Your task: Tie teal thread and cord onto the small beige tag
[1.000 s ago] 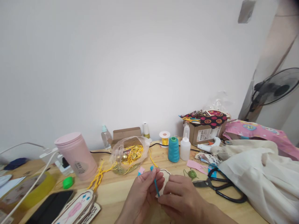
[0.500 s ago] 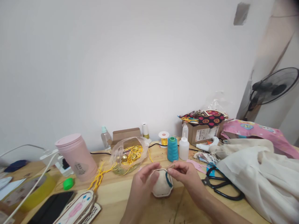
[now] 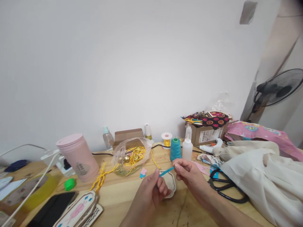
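Note:
A narrow blue strip [image 3: 167, 171] stretches between my two hands. Its lower end is pinched by my left hand [image 3: 155, 186], fingers curled. My right hand [image 3: 181, 169] grips the other end between thumb and fingertips. Beneath them, on the wooden table [image 3: 118, 195], lies a cream piece with a scalloped pale rim [image 3: 172, 186], partly hidden by my left hand. Behind my right hand stand a teal thread cone [image 3: 175, 150] and a white squeeze bottle [image 3: 187, 150]. A small pink and blue cutout [image 3: 143, 172] rests left of my hands.
Black scissors [image 3: 229, 189] and cream cloth [image 3: 262, 176] lie at right. A plastic bag of yellow cord [image 3: 134, 156] sits behind, left of centre. At left are a pink tumbler [image 3: 79, 157], phone [image 3: 52, 209] and decorated tags [image 3: 78, 209]. A filled cardboard box [image 3: 208, 134] stands behind.
The blue strip, earlier curved over the cream piece, is now stretched above it. My left hand has closed and moved across the piece. The small cutout has come into full view.

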A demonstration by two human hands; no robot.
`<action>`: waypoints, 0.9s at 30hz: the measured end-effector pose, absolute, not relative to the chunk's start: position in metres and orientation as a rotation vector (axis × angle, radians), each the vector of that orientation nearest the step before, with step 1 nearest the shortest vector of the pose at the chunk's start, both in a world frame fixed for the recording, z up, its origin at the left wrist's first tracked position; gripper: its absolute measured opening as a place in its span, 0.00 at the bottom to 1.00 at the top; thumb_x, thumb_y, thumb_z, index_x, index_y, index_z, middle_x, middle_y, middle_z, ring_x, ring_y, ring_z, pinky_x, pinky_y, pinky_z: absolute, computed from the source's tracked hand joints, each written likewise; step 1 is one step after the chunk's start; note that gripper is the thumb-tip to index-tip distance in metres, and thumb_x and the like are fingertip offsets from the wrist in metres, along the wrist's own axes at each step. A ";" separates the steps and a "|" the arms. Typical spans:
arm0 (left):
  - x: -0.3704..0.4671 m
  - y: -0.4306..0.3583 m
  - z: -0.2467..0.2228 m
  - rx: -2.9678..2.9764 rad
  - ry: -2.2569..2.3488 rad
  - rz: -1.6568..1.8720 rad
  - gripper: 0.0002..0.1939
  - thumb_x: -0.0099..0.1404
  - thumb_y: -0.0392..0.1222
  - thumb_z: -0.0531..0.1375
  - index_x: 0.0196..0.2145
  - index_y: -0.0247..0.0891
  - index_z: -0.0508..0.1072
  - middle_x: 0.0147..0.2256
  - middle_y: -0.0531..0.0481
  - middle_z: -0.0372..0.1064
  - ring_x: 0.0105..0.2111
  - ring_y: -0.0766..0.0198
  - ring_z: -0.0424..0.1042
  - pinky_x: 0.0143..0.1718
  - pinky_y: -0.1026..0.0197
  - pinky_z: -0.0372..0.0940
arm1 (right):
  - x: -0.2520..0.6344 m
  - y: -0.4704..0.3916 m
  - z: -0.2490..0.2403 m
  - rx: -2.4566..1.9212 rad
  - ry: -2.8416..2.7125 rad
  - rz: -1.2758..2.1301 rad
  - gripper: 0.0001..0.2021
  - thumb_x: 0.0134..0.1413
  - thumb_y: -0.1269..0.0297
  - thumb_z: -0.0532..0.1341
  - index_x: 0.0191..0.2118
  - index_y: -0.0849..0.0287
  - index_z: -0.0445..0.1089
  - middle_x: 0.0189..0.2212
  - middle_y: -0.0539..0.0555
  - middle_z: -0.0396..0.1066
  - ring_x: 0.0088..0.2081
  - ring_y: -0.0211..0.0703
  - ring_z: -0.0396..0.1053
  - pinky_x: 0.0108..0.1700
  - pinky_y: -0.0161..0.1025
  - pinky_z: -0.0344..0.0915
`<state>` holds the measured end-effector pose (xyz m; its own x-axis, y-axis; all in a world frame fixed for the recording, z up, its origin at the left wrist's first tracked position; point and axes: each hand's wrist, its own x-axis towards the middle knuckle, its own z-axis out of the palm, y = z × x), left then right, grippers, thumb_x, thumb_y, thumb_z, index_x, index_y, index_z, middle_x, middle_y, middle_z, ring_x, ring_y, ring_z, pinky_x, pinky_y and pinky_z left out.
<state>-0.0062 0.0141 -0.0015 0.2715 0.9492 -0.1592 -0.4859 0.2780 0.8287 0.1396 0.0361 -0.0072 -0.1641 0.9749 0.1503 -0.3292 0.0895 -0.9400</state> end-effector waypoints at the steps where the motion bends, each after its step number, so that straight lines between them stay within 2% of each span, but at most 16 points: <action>1: -0.007 0.014 -0.001 0.678 0.735 1.112 0.20 0.51 0.49 0.61 0.11 0.36 0.62 0.14 0.56 0.62 0.18 0.71 0.62 0.28 0.63 0.63 | 0.139 0.036 -0.008 -0.778 -1.154 1.388 0.13 0.40 0.55 0.64 0.25 0.61 0.69 0.22 0.47 0.62 0.22 0.31 0.55 0.24 0.30 0.53; 3: -0.008 0.013 0.000 0.557 0.696 1.150 0.18 0.51 0.44 0.63 0.12 0.35 0.64 0.25 0.50 0.71 0.26 0.67 0.68 0.32 0.62 0.65 | 0.138 0.036 -0.010 -0.777 -1.165 1.393 0.13 0.40 0.55 0.64 0.25 0.62 0.69 0.22 0.47 0.63 0.22 0.31 0.56 0.26 0.30 0.54; 5: -0.009 0.013 0.001 0.498 0.674 1.185 0.16 0.50 0.42 0.64 0.12 0.33 0.65 0.31 0.48 0.73 0.29 0.67 0.69 0.32 0.63 0.66 | 0.136 0.038 -0.012 -0.792 -1.171 1.402 0.14 0.41 0.55 0.64 0.24 0.63 0.69 0.19 0.47 0.63 0.21 0.31 0.56 0.25 0.30 0.54; 9: -0.008 0.013 0.004 0.504 0.674 1.226 0.15 0.46 0.40 0.66 0.12 0.32 0.66 0.27 0.49 0.74 0.22 0.71 0.67 0.26 0.67 0.66 | 0.133 0.040 -0.018 -0.821 -1.172 1.416 0.15 0.41 0.54 0.64 0.23 0.63 0.68 0.16 0.46 0.61 0.19 0.31 0.55 0.24 0.30 0.52; 14: -0.008 0.017 0.005 0.657 0.885 1.314 0.15 0.41 0.48 0.67 0.16 0.34 0.69 0.23 0.50 0.72 0.22 0.66 0.68 0.27 0.63 0.67 | 0.135 0.040 -0.017 -0.846 -1.163 1.396 0.16 0.40 0.53 0.63 0.20 0.63 0.65 0.15 0.45 0.59 0.19 0.31 0.55 0.23 0.31 0.52; 17: -0.010 0.021 0.004 0.756 0.979 1.403 0.13 0.38 0.44 0.69 0.21 0.35 0.72 0.27 0.51 0.72 0.28 0.65 0.69 0.30 0.65 0.64 | 0.136 0.038 -0.012 -0.867 -1.166 1.368 0.16 0.39 0.53 0.64 0.18 0.62 0.64 0.14 0.44 0.59 0.18 0.31 0.54 0.22 0.30 0.52; 21: -0.009 0.017 0.002 1.010 1.065 1.460 0.11 0.40 0.35 0.68 0.26 0.37 0.76 0.37 0.48 0.70 0.42 0.60 0.65 0.42 0.68 0.58 | 0.136 0.035 -0.007 -0.880 -1.199 1.353 0.16 0.38 0.54 0.64 0.18 0.62 0.64 0.13 0.44 0.59 0.18 0.31 0.54 0.22 0.30 0.51; 23: -0.008 0.015 0.000 1.204 1.100 1.394 0.07 0.43 0.35 0.67 0.25 0.37 0.77 0.35 0.47 0.72 0.40 0.59 0.66 0.41 0.67 0.59 | 0.136 0.034 -0.006 -0.879 -1.218 1.355 0.16 0.37 0.53 0.65 0.19 0.62 0.65 0.14 0.44 0.59 0.18 0.31 0.54 0.22 0.30 0.52; 27: -0.004 0.012 -0.004 1.286 1.086 1.265 0.01 0.47 0.35 0.64 0.21 0.36 0.76 0.22 0.50 0.73 0.26 0.62 0.68 0.29 0.66 0.62 | 0.136 0.034 -0.006 -0.871 -1.252 1.351 0.16 0.36 0.53 0.65 0.19 0.62 0.66 0.15 0.46 0.62 0.18 0.31 0.56 0.22 0.31 0.53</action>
